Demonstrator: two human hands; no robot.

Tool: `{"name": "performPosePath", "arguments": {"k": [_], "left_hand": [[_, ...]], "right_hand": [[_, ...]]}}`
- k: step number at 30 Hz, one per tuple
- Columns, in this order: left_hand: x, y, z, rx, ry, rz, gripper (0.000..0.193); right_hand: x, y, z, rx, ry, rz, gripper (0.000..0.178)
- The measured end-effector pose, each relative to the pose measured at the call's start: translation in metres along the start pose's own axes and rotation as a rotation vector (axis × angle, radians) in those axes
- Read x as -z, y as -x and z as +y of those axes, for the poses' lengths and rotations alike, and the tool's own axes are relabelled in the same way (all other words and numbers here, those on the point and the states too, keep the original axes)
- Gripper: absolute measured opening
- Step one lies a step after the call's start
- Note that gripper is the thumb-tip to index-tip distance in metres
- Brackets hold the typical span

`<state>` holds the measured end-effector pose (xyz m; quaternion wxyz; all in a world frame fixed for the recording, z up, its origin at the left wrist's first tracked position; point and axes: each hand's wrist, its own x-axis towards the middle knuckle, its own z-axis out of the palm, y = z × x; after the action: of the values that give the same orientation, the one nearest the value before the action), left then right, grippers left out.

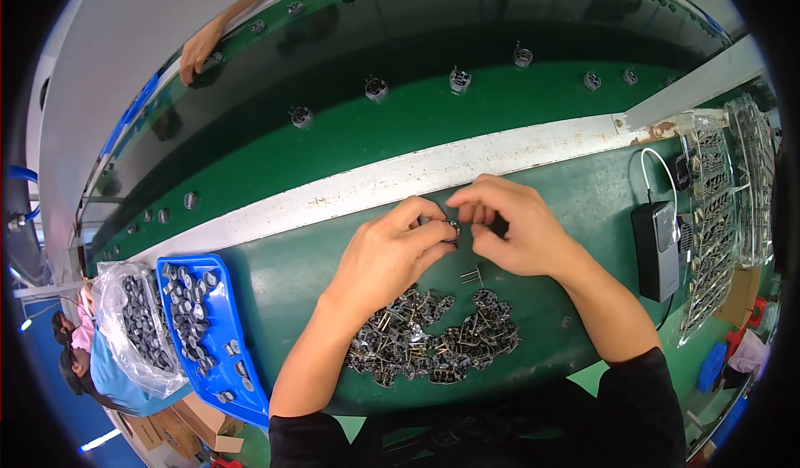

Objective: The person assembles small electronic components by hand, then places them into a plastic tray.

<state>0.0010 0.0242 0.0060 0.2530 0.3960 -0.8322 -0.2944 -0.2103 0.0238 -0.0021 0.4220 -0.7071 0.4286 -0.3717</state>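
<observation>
My left hand [396, 247] pinches a small round black part [452, 231] between thumb and fingers, above the green workbench. Close on its right is my right hand [517, 228], fingers loosely curled and thumb apart from them; I see nothing between them. Below the hands, several thin metal pins [472, 276] lie by a heap of small black parts with metal prongs [433, 339]. To my left, a blue tray [236, 310] carries several grey-black round housings [193, 310].
A clear bag of similar housings [146, 322] adjoins the tray. Beyond a white rail [375, 176], a green conveyor [250, 155] carries spaced parts; another person's hand [200, 51] reaches over it. On the right are a black-and-grey cabled device [657, 251] and clear packs of parts [712, 210].
</observation>
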Motion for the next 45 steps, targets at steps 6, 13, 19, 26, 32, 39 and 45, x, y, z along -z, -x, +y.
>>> {"name": "performPosePath", "arguments": {"k": [6,13,19,26,32,39,45], "left_hand": [[0.033,-0.003,-0.013,0.034,-0.024,0.065,0.025],[0.105,0.023,-0.103,0.550,-0.553,0.615,0.019],[0.115,0.034,-0.108,0.653,-0.452,0.700,0.023],[0.167,0.081,-0.102,0.772,-0.505,0.723,0.018],[0.202,0.100,-0.131,0.820,-0.699,0.580,0.041],[0.187,0.084,-0.156,0.854,-0.714,0.370,0.037],[0.115,0.027,-0.073,0.469,-0.246,0.419,0.048]], "right_hand": [[0.016,0.001,0.004,0.203,-0.017,-0.277,0.023],[0.013,0.001,-0.010,0.241,0.272,-0.499,0.020],[0.009,-0.001,-0.002,0.192,0.228,-0.454,0.017],[0.013,0.000,-0.003,0.031,0.026,-0.303,0.016],[0.009,0.002,0.001,0.048,0.047,-0.279,0.018],[0.005,0.005,0.004,0.086,0.095,-0.261,0.015],[-0.001,0.003,0.007,0.054,-0.084,-0.118,0.013]]}}
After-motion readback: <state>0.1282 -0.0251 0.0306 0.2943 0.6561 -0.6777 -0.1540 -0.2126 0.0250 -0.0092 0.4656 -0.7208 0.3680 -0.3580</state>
